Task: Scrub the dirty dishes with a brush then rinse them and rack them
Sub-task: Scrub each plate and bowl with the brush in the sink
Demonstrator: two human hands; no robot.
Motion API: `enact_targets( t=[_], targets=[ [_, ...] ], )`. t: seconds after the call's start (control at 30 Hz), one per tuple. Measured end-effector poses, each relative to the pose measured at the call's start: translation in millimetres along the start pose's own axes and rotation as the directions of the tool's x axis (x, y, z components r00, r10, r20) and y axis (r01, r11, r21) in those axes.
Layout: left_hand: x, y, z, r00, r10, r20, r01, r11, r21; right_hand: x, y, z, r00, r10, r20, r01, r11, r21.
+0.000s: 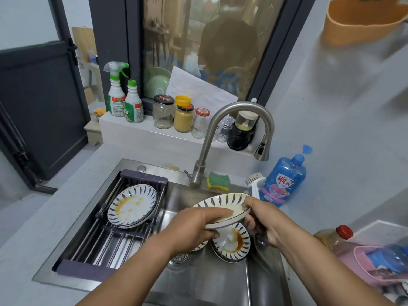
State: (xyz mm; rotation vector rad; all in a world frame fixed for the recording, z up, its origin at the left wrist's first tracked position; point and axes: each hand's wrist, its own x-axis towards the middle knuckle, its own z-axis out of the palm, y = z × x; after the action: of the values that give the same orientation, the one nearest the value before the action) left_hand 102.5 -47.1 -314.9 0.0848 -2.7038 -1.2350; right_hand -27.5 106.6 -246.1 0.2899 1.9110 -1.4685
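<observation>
Both my hands hold one dirty white plate with blue rim marks (pixel 223 202) above the sink. My left hand (pixel 194 226) grips its near edge, thumb on top and fingers under. My right hand (pixel 262 217) grips its right edge. Below it, in the sink basin (pixel 198 281), lies a stack of stained plates (pixel 234 246). More stained plates (pixel 132 206) lean on the dark roll-up rack (pixel 106 237) across the sink's left half. A white scrub brush (pixel 256 182) lies behind the sink, beside the blue bottle.
A curved steel tap (pixel 242 109) arches over the sink. A green and yellow sponge (pixel 218 181) and a blue soap bottle (pixel 284 180) sit behind it. Jars and spray bottles (pixel 123 100) line the sill. An oil bottle (pixel 335 237) and pink basket (pixel 375 268) stand right.
</observation>
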Motion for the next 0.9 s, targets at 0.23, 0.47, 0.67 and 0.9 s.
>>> enact_targets(
  t=[0.23, 0.47, 0.67, 0.9],
  targets=[
    [8, -8, 6, 0.957, -0.276, -0.089, 0.213, 0.879, -0.426, -26, -28, -10, 0.975, -0.174, 0.14, 0.216, 0.89, -0.402],
    [13, -20, 3, 0.908, -0.416, -0.042, 0.226, 0.573, -0.788, -85, -26, -27, 0.733, -0.412, 0.542, 0.504, -0.208, -0.839],
    [13, -21, 6, 0.905, -0.424, -0.044, 0.204, 0.521, -0.829, -76, -26, -34, 0.717, -0.424, 0.554, 0.39, -0.415, -0.822],
    [10, -23, 4, 0.915, -0.4, -0.039, 0.225, 0.59, -0.775, -71, -40, -48, 0.769, -0.399, 0.499, 0.412, -0.288, -0.864]
  ],
)
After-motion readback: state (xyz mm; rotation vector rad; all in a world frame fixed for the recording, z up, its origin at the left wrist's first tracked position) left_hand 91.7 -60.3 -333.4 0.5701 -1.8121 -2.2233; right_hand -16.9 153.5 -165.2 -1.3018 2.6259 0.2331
